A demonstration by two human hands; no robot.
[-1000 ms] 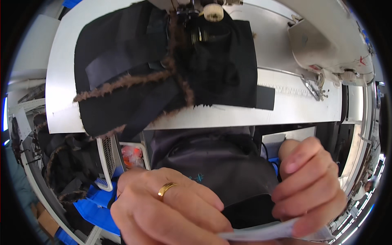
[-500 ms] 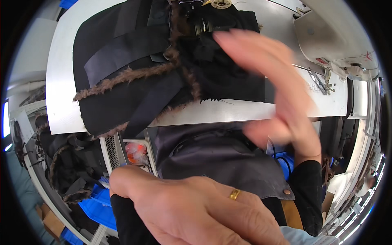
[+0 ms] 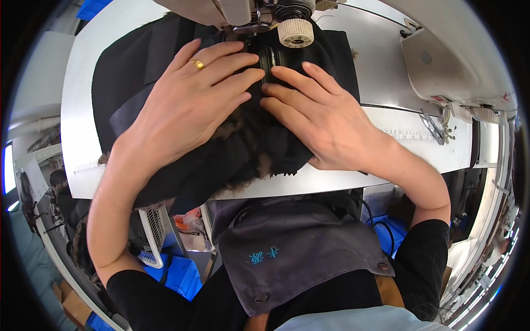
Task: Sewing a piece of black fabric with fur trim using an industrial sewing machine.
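Black fabric with brown fur trim [image 3: 118,83] lies bunched on the white table under the sewing machine's head [image 3: 237,16]. My left hand [image 3: 193,105], with a gold ring, rests on the fabric, fingers spread and reaching toward the presser foot. My right hand [image 3: 331,121] lies on the same fabric to the right, its fingertips beside a black zipper [image 3: 273,58] below a white knurled dial [image 3: 295,33]. Whatever is under my fingertips is hidden.
At right stand the machine's pillar [image 3: 436,66] and small metal snips [image 3: 428,124] near a printed ruler strip. Below the table edge are a grey apron [image 3: 309,243], blue bins [image 3: 182,276], a white crate [image 3: 152,226] and more dark fabric at left.
Both hands have moved up from the lower edge onto the fabric near the machine's needle area. Their fingers are now stretched out. The fabric is more rumpled beneath them.
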